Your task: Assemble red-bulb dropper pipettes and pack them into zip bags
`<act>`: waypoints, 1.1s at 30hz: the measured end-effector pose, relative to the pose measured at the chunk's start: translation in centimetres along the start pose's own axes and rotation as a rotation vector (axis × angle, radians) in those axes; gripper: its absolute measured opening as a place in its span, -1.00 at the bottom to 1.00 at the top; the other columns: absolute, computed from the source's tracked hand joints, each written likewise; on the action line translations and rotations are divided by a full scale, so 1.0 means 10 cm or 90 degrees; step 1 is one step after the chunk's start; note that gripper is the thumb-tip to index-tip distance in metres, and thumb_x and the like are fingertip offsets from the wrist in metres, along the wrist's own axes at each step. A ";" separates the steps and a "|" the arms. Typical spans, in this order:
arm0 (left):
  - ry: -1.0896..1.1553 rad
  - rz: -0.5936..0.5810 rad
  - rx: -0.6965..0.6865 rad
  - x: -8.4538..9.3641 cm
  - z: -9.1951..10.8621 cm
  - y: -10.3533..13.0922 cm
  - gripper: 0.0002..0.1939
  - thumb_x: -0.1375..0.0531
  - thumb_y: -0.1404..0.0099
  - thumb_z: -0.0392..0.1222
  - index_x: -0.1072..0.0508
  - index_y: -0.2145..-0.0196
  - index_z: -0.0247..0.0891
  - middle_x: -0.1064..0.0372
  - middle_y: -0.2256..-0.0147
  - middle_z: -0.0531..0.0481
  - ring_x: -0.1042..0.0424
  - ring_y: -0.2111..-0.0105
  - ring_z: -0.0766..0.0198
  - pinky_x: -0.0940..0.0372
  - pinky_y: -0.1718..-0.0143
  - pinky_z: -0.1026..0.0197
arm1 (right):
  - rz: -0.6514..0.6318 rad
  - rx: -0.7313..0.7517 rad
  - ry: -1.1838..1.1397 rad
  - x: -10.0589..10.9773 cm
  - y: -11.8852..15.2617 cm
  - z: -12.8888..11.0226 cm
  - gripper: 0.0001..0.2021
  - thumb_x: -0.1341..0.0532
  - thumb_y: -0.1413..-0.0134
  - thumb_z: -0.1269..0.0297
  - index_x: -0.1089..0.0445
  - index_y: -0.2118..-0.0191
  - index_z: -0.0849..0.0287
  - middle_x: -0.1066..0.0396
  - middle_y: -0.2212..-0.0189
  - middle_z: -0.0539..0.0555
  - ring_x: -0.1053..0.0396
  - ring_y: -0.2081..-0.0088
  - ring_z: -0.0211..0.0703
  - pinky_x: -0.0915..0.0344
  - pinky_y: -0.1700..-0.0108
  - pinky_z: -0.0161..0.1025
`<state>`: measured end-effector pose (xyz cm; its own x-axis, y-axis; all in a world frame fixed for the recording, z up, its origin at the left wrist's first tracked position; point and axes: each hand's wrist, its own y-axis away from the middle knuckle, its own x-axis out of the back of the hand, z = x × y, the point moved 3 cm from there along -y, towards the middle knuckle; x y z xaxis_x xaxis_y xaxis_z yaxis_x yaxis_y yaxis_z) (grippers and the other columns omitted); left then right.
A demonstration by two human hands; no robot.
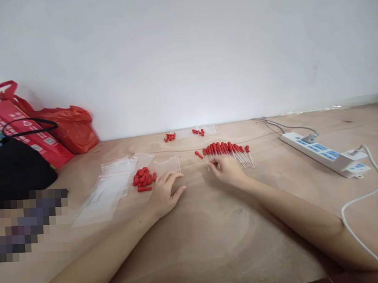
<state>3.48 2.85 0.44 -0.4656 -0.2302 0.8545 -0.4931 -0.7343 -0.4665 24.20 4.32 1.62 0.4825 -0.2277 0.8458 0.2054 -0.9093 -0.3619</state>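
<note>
My right hand [227,168] is closed in a pinch at the left end of a row of glass droppers [220,148] with red rubber bulbs, its fingertips on the thin tube of the leftmost one. A loose red bulb [198,155] lies just left of that row. My left hand [168,193] rests with fingers spread and nothing in them, by a group of clear glass tubes [168,165] that its fingers partly cover. Beside it lies a pile of red rubber bulbs [143,177].
Clear zip bags [108,191] lie at the left. Near the wall are more red bulbs [170,137] and tubes on plastic. A white power strip [324,152] and its cable [345,205] lie at the right. Red bags [72,125] and a black item [17,170] stand far left.
</note>
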 end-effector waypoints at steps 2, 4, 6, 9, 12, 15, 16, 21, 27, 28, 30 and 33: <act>0.014 -0.017 -0.011 -0.02 -0.01 0.00 -0.82 -0.05 -0.21 -0.15 -0.30 0.22 -0.20 -0.32 0.24 -0.02 -0.30 0.20 0.16 -0.14 0.19 0.13 | 0.037 -0.110 -0.017 -0.02 -0.13 0.10 -0.79 0.00 -0.07 0.28 -0.36 0.36 0.19 -0.43 0.40 0.07 -0.33 0.38 -0.20 -0.07 0.37 -0.32; 0.026 -0.021 -0.020 -0.02 -0.01 0.01 -0.85 -0.05 -0.21 -0.16 -0.31 0.26 -0.20 -0.31 0.27 -0.02 -0.30 0.22 0.18 -0.14 0.21 0.13 | 0.069 -0.178 0.017 -0.06 -0.23 0.14 -0.79 0.00 -0.06 0.27 -0.34 0.28 0.19 -0.44 0.36 0.08 -0.35 0.32 -0.15 -0.08 0.34 -0.30; 0.035 -0.024 -0.021 -0.03 -0.02 0.00 -0.86 -0.05 -0.21 -0.16 -0.32 0.28 -0.20 -0.30 0.29 -0.01 -0.30 0.26 0.20 -0.15 0.23 0.14 | 0.075 -0.216 0.075 -0.11 -0.30 0.14 -0.78 0.00 -0.06 0.28 -0.30 0.21 0.20 -0.43 0.35 0.11 -0.36 0.29 -0.09 -0.07 0.31 -0.26; 0.045 -0.035 -0.020 -0.04 -0.03 0.01 -0.88 -0.05 -0.21 -0.17 -0.34 0.33 -0.20 -0.29 0.32 0.00 -0.30 0.30 0.22 -0.15 0.26 0.15 | 0.048 -0.254 0.134 -0.19 -0.36 0.11 -0.78 0.01 -0.05 0.30 -0.26 0.20 0.22 -0.43 0.38 0.14 -0.36 0.28 -0.05 -0.04 0.27 -0.21; 0.057 -0.040 -0.022 -0.05 -0.03 0.01 -0.88 -0.04 -0.21 -0.17 -0.34 0.36 -0.21 -0.29 0.35 0.00 -0.30 0.31 0.23 -0.16 0.27 0.16 | 0.023 -0.260 0.154 -0.24 -0.39 0.10 -0.79 0.02 -0.04 0.31 -0.25 0.23 0.21 -0.43 0.38 0.13 -0.36 0.27 -0.05 -0.01 0.23 -0.18; 0.064 -0.043 -0.025 -0.05 -0.03 0.00 -0.86 -0.04 -0.21 -0.17 -0.35 0.38 -0.22 -0.29 0.36 0.00 -0.29 0.33 0.24 -0.17 0.28 0.17 | 0.005 -0.258 0.163 -0.27 -0.41 0.10 -0.79 0.03 -0.03 0.31 -0.25 0.23 0.22 -0.42 0.37 0.14 -0.35 0.26 -0.05 0.02 0.21 -0.16; 0.064 -0.044 -0.025 -0.05 -0.03 0.00 -0.86 -0.04 -0.21 -0.17 -0.35 0.39 -0.22 -0.29 0.36 0.00 -0.30 0.33 0.24 -0.17 0.28 0.18 | -0.001 -0.259 0.164 -0.28 -0.42 0.11 -0.79 0.03 -0.03 0.31 -0.25 0.23 0.22 -0.42 0.37 0.14 -0.35 0.26 -0.05 0.03 0.20 -0.16; 0.051 -0.051 -0.023 -0.02 0.01 -0.01 -0.85 -0.03 -0.21 -0.16 -0.36 0.39 -0.23 -0.30 0.36 -0.01 -0.30 0.33 0.24 -0.17 0.27 0.17 | -0.001 -0.244 0.164 -0.29 -0.42 0.12 -0.78 0.02 -0.01 0.31 -0.26 0.25 0.25 -0.43 0.39 0.17 -0.35 0.29 -0.04 0.06 0.20 -0.14; -0.049 -0.026 0.011 0.09 0.01 -0.07 -0.83 -0.05 -0.19 -0.12 -0.39 0.41 -0.21 -0.36 0.36 -0.01 -0.33 0.31 0.19 -0.13 0.25 0.12 | 0.037 -0.137 0.145 -0.28 -0.37 -0.08 -0.79 0.01 0.00 0.31 -0.31 0.29 0.22 -0.42 0.38 0.15 -0.33 0.27 -0.09 0.09 0.19 -0.16; -0.078 -0.013 0.032 0.14 -0.05 -0.10 -0.83 -0.06 -0.18 -0.13 -0.39 0.42 -0.21 -0.36 0.37 0.00 -0.34 0.32 0.19 -0.12 0.24 0.11 | 0.032 -0.111 0.137 -0.30 -0.37 -0.15 -0.80 0.00 0.00 0.30 -0.32 0.31 0.21 -0.42 0.38 0.15 -0.33 0.27 -0.10 0.09 0.19 -0.16; -0.144 0.018 0.103 0.27 -0.22 -0.16 -0.84 -0.06 -0.17 -0.15 -0.40 0.44 -0.21 -0.37 0.37 0.00 -0.34 0.34 0.18 -0.13 0.23 0.09 | 0.014 -0.063 0.112 -0.36 -0.36 -0.30 -0.80 0.00 0.00 0.28 -0.34 0.35 0.19 -0.43 0.38 0.13 -0.32 0.26 -0.10 0.08 0.19 -0.16; -0.252 0.029 0.257 0.49 -0.57 -0.22 -0.85 -0.08 -0.12 -0.14 -0.41 0.41 -0.21 -0.37 0.32 -0.07 -0.33 0.28 0.06 -0.15 0.25 0.03 | -0.022 -0.070 0.072 -0.47 -0.41 -0.48 -0.76 0.01 -0.02 0.24 -0.37 0.35 0.19 -0.43 0.37 0.13 -0.33 0.27 -0.11 0.05 0.16 -0.14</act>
<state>-1.91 7.01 4.37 -0.1307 -0.4324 0.8921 -0.1231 -0.8858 -0.4474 17.03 7.45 0.96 0.3770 -0.2271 0.8979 0.1235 -0.9485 -0.2918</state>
